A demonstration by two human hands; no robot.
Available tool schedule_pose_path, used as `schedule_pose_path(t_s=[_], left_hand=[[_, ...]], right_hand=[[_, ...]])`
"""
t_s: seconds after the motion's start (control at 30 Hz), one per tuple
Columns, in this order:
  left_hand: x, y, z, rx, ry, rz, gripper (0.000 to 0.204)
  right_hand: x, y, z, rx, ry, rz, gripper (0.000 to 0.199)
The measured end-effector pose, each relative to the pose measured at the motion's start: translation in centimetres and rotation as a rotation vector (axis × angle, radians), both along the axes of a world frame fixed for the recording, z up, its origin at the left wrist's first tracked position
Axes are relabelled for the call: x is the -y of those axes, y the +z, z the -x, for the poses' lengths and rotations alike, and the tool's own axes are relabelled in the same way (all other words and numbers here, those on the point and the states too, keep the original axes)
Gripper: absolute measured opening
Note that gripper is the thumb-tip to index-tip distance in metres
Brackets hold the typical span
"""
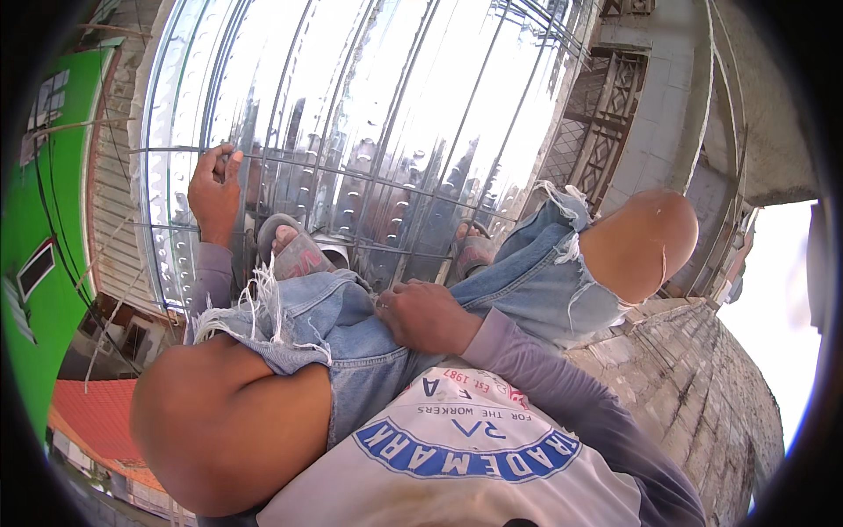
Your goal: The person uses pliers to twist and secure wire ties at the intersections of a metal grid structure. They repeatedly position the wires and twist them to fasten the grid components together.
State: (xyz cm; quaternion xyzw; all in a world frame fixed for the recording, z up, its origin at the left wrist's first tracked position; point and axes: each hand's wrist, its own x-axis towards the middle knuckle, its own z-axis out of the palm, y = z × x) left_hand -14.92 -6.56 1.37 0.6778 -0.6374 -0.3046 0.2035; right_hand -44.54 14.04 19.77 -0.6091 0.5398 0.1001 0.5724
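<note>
Left hand [215,198] half-curls, perhaps positioning the rod [272,158] at its fingertips, pinch unclear; right hand [428,316] curls, grip hidden. Next likely calls for steady alignment.

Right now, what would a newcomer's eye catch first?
First, the ribbed silver metal sheeting filling the upper middle, overlaid by a grid of thin dark rods, with the person's bare left hand at one of them. Next, the ripped, frayed blue denim jeans across the centre. Then the bright green building wall along the left edge.
</note>
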Motion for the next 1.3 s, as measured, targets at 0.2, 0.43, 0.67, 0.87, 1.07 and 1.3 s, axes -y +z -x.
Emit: schedule_pose_path(t_s=[0.2, 0.43, 0.67, 0.87, 1.07, 1.3], left_hand=[[0.3, -0.7, 0.4, 0.015, -0.019, 0.068, 0.029], [0.4, 0.5, 0.9, 0.027, -0.004, 0.084, 0.028], [1.0, 3.3, 1.4, -0.02, 0.055, -0.108, 0.034], [0.4, 4.2, 0.9, 0.113, 0.15, -0.253, 0.04], [1.4, 3.6, 1.6, 0.111, 0.013, -0.145, 0.039], [4.8, 10.4, -5.5, -0.238, 0.48, 0.188, 0.047]], right_hand=[[0.0, -0.8, -0.1, -0.007, -0.025, -0.051, 0.027], [3.6, -1.3, 1.0, -0.115, 0.016, 0.11, 0.029], [11.1, -3.7, 5.6, -0.495, 0.032, 0.18, 0.036], [7.7, -11.7, 9.5, -0.658, -0.064, 0.098, 0.028], [4.8, -15.3, 9.9, -0.687, 0.015, 0.233, 0.023], [8.9, -8.9, 8.5, -0.632, 0.061, 0.293, 0.026]])
